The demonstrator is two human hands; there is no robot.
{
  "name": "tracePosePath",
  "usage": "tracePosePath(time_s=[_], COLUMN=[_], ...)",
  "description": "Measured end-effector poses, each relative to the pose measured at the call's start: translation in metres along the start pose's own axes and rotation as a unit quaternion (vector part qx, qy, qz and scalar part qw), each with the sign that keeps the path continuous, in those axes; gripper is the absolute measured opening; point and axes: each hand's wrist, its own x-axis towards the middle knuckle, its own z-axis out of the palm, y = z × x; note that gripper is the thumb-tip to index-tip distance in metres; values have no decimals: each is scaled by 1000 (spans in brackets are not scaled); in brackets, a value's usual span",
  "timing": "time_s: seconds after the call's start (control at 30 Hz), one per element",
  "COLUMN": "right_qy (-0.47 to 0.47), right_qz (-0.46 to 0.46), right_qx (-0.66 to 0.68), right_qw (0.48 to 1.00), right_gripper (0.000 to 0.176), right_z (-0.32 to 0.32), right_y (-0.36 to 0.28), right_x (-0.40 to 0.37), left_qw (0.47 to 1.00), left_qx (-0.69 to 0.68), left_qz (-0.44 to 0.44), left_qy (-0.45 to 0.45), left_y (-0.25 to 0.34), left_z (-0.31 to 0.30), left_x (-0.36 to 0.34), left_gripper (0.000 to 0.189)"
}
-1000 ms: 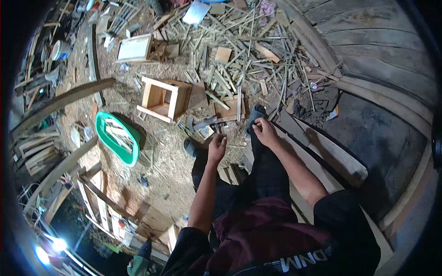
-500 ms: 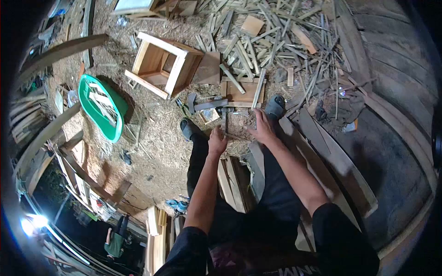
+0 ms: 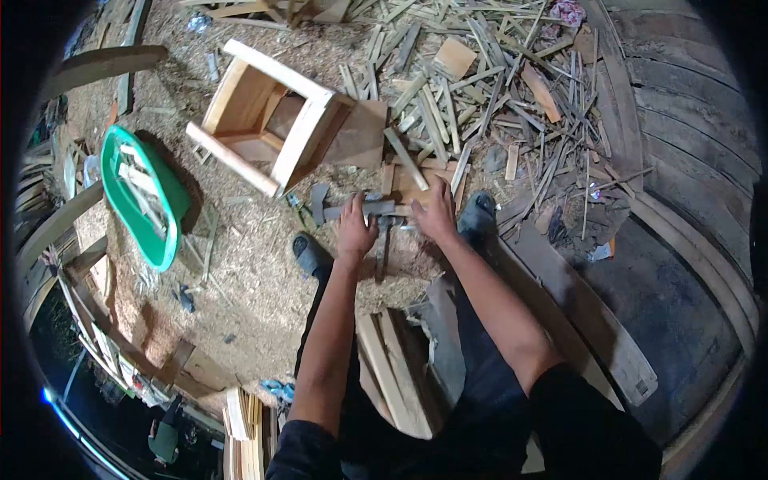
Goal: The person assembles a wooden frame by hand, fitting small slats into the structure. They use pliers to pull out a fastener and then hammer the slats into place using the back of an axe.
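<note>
My left hand [image 3: 356, 230] reaches forward with its fingers apart, its fingertips at a dark flat strip [image 3: 378, 208] lying on the sawdust. To its right, my right hand [image 3: 437, 214] is also open, fingers stretched toward the near edge of a brown wooden panel [image 3: 410, 182]. Below the strip, between the hands, lies a hammer-like tool [image 3: 382, 254] with a dark handle. A dark, wide-ended piece [image 3: 319, 203] lies just left of my left hand. Neither hand holds anything visible.
A wooden frame like a stool [image 3: 300, 152] lies ahead left, near a green tub [image 3: 172, 228] of wood scraps. Scrap sticks [image 3: 448, 104] pile up ahead. Planks [image 3: 392, 360] lie between my legs, and long boards [image 3: 592, 312] at right. A person [image 3: 165, 438] is far left.
Both hands have moved forward, the left one now over the dark strip and the right one at the panel's edge. The view has shifted, so the stool frame and tub appear further left.
</note>
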Motion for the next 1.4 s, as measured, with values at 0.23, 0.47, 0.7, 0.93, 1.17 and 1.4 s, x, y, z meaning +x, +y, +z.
tracePosePath(time_s=[0.23, 0.47, 0.7, 0.93, 1.17, 1.4], right_qy=[1, -10, -74, -72, -15, -31], right_qz=[18, 46, 84, 26, 51, 67], right_qx=[-72, -53, -176, 94, -22, 231], right_qw=[997, 997, 978, 993, 998, 970], right_gripper=[100, 108, 70, 39, 75, 103], right_z=[9, 33, 40, 36, 49, 37], right_y=[110, 163, 131, 129, 96, -87], right_x=[110, 179, 193, 174, 117, 90], left_qw=[979, 915, 920, 972, 934, 927], left_qx=[-170, -324, -340, -174, -60, -4], left_qz=[-105, -226, -192, 18, 154, 90], left_qy=[-41, 83, 33, 158, 318, 365], left_y=[-2, 36, 37, 30, 32, -56], left_z=[126, 186, 198, 107, -56, -170], left_x=[109, 152, 165, 148, 105, 90], left_gripper=[58, 51, 40, 35, 58, 48])
